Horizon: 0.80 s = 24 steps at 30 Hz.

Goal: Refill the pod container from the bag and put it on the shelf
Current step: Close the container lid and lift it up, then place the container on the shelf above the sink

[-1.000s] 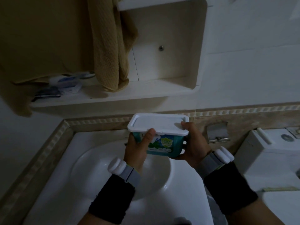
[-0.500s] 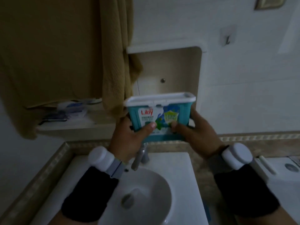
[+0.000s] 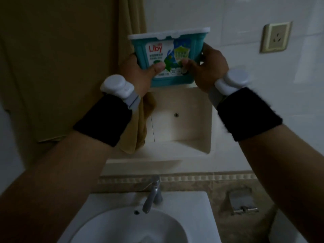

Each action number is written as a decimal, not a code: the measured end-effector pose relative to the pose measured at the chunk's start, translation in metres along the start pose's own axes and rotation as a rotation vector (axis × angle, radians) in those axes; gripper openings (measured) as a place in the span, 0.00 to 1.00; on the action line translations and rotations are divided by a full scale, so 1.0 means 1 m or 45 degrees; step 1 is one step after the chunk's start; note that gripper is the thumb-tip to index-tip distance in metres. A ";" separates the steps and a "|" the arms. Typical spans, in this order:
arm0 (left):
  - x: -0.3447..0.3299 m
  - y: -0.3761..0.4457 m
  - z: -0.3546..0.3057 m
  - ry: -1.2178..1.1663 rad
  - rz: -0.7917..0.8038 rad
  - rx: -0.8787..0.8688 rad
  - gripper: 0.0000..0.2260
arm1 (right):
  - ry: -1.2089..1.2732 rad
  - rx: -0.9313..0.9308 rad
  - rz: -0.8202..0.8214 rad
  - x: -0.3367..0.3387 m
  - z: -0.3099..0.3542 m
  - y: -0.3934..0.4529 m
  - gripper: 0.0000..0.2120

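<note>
The pod container is a teal tub with a shut white lid and a "Liby" label. I hold it raised in front of the wall, above the top edge of the recessed wall shelf. My left hand grips its left side with the thumb on the front label. My right hand grips its right side, thumb also on the front. The container is roughly level. The bag is not in view.
A tan towel hangs left of the niche, against a brown panel. Below are a chrome faucet and white basin. A wall socket is at upper right and a metal holder at lower right.
Both hands have lifted the container from over the basin up past the niche opening to above its top edge. The view has tilted upward with it.
</note>
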<state>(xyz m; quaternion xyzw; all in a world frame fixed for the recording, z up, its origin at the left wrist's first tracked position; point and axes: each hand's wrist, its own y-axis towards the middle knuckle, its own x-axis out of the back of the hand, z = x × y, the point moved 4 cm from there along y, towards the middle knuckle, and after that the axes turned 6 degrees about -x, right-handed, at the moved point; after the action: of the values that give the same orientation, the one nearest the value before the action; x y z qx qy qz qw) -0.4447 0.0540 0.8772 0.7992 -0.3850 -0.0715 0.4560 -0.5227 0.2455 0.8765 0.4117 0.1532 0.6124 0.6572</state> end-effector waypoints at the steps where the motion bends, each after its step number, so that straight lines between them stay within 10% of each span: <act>1: -0.003 0.008 0.005 0.028 -0.003 -0.006 0.12 | -0.031 -0.040 0.004 -0.005 -0.003 0.010 0.24; 24: -0.037 0.048 0.053 0.256 0.141 0.228 0.23 | -0.543 -0.249 0.336 -0.057 -0.037 0.065 0.19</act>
<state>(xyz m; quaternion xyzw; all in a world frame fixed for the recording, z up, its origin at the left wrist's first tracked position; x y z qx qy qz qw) -0.5217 0.0297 0.8761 0.8174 -0.3857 0.0688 0.4223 -0.6043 0.1997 0.8840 0.4825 -0.1035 0.6042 0.6257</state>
